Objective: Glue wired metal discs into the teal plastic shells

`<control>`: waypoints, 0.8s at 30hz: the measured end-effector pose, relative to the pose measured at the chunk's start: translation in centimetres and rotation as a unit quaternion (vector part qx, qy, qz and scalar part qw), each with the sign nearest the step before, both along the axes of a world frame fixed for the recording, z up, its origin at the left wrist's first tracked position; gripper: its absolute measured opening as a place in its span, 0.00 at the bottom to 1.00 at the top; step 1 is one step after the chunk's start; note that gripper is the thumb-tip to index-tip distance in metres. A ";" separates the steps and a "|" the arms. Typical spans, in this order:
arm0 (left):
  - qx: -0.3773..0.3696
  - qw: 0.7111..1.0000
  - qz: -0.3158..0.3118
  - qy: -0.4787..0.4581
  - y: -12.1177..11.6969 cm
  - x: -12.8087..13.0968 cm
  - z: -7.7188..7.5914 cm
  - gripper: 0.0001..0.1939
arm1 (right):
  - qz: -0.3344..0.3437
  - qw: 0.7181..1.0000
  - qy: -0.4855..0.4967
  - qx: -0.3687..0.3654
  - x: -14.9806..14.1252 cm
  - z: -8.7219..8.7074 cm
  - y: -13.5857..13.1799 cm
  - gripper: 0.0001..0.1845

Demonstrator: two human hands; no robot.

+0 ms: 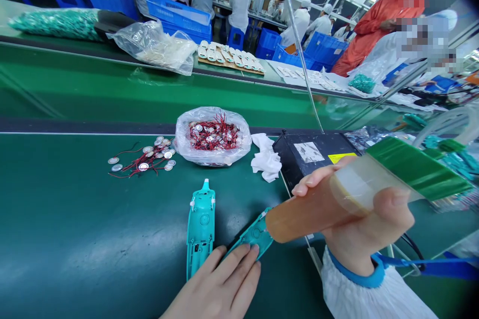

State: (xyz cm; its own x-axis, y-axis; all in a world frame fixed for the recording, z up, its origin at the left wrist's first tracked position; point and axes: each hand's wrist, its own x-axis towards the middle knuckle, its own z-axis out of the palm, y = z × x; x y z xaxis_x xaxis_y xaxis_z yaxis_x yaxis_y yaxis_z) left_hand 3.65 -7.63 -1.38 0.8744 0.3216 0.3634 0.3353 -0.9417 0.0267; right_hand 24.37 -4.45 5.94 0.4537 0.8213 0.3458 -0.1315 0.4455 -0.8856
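My left hand (217, 284) lies at the bottom of the view, its fingers pressing on a teal plastic casing half (254, 234) set at a slant on the green bench mat (75, 214). Just left of it, a second teal casing half (201, 229) lies lengthwise with its inner side up and its nozzle-like tip pointing away from me. My right hand (359, 214) grips an amber translucent squeeze bottle (307, 214) banded with green tape, its rounded end close to the slanted casing. Whether they touch is hidden.
Wired metal discs with red and black leads (145, 159) lie loose on the mat, and more sit in a clear plastic bag (213, 134). A white cloth (265, 157) and a black box (310, 157) stand beyond. Co-workers, blue crates (179, 20) and another green belt lie farther off.
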 end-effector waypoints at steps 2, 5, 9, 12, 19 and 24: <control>-0.005 1.000 -0.001 -0.006 0.2 0.0 0.3 0.17 | 0.002 1.000 -0.004 0.002 0.1 0.1 0.0 0.19; -0.011 1.000 0.000 -0.009 0.3 0.1 0.4 0.17 | 0.005 1.000 -0.006 0.008 0.2 0.1 0.1 0.19; 0.004 1.000 0.003 -0.006 0.3 0.0 0.4 0.20 | -0.003 1.000 0.004 0.004 0.1 -0.1 0.1 0.21; 0.009 1.000 0.006 -0.003 0.2 -0.1 0.4 0.23 | -0.007 1.000 0.006 0.003 0.1 -0.2 0.1 0.22; 0.015 1.000 -0.008 0.011 0.3 -0.1 0.5 0.18 | -0.037 0.999 -0.010 -0.003 0.7 -0.1 0.0 0.22; 0.042 0.999 -0.023 -0.021 0.4 0.3 0.4 0.19 | -0.145 0.989 0.003 -0.008 2.1 0.2 0.2 0.27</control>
State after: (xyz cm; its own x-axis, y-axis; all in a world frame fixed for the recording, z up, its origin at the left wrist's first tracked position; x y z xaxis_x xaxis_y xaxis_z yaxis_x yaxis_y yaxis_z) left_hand 3.95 -7.27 -0.97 0.8709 0.2481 0.4243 0.2915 -0.9558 -0.0393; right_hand 26.48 -4.28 6.11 0.6727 0.6620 0.3306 -0.0048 0.4507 -0.8926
